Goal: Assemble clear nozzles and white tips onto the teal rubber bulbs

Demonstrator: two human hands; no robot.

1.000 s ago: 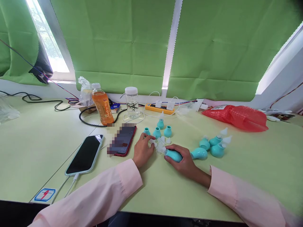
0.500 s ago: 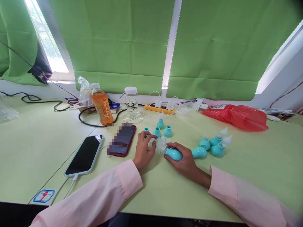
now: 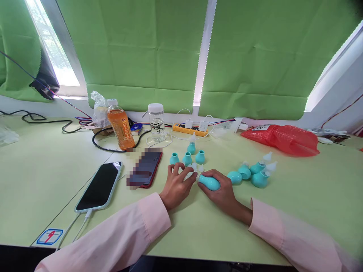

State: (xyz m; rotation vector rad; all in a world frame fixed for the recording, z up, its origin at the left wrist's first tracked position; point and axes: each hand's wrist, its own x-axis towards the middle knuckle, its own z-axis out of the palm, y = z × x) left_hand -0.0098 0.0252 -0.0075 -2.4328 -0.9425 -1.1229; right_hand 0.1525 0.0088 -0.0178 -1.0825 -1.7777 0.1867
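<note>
My right hand (image 3: 219,187) is wrapped around a teal squeeze bulb (image 3: 209,183), lying on its side with its mouth to the left. My left hand (image 3: 178,184) meets it there, thumb and index finger pinched on a small clear plastic fitting (image 3: 198,176) at the bulb's mouth; the fingers partly hide it. Loose translucent pieces (image 3: 194,166) lie just behind the left fingertips. Open-mouthed teal bulbs (image 3: 187,158) stand behind them, along with one bulb carrying a pointed clear tip (image 3: 191,147). Right of my right hand lie more bulbs (image 3: 259,178), some with clear tips.
Two phones lie to the left, one white-edged (image 3: 99,187) with a cable, one red-edged (image 3: 146,168). Behind stand an orange drink bottle (image 3: 121,128), a water bottle (image 3: 156,122) and a yellow power strip (image 3: 190,130). A red plastic bag (image 3: 283,139) lies back right.
My left hand has moved right, from the loose clear pieces to the mouth of the bulb. My right hand still holds the bulb in nearly the same place.
</note>
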